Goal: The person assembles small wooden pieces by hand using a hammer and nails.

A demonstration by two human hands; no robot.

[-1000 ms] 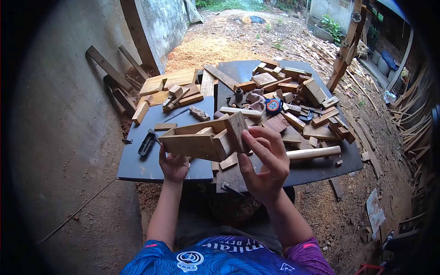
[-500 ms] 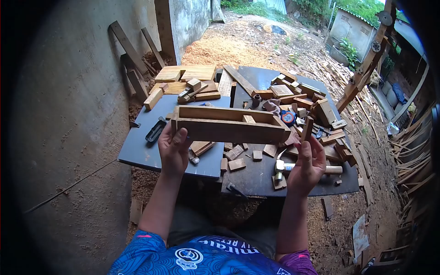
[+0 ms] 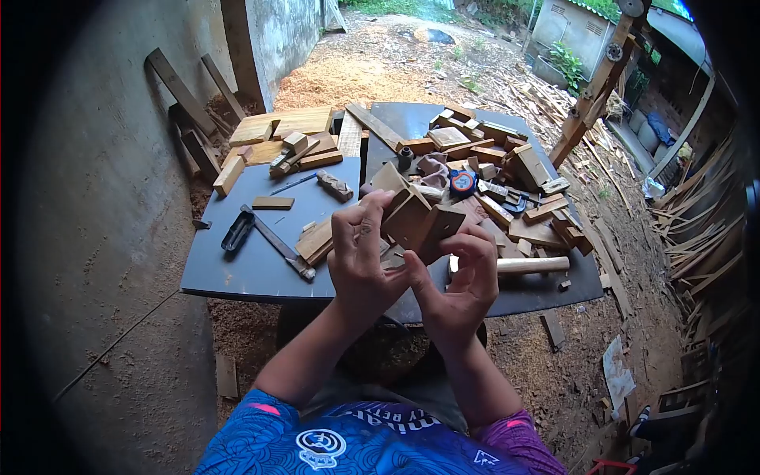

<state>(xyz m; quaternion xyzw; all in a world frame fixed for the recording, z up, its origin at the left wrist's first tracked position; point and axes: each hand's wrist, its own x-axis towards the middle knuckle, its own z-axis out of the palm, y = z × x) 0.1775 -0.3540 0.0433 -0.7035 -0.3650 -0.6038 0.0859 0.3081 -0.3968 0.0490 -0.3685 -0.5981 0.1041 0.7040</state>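
A narrow wooden box (image 3: 405,215) is held up over the worktable, its end turned toward me. My left hand (image 3: 362,249) grips it from the left, fingers along its side and thumb near the lower end. In my right hand (image 3: 459,294) a small flat wooden piece (image 3: 443,228) is pinched between thumb and fingers, right at the box's end. Small dark holes show on the end face. Beneath my right hand lies a hammer, its pale wooden handle (image 3: 534,266) pointing right and its head mostly hidden.
Wood blocks and offcuts (image 3: 451,138) are heaped on the table's right half, with a blue-and-orange tape measure (image 3: 463,182) among them. At left lie a black-handled tool with a metal bar (image 3: 281,247) and a carved-looking block (image 3: 335,186). A plastered wall (image 3: 111,198) stands left.
The box has swung from lying sideways to end-on. My right hand has moved left, bringing the small wooden piece to the box's end. The view has shifted slightly.
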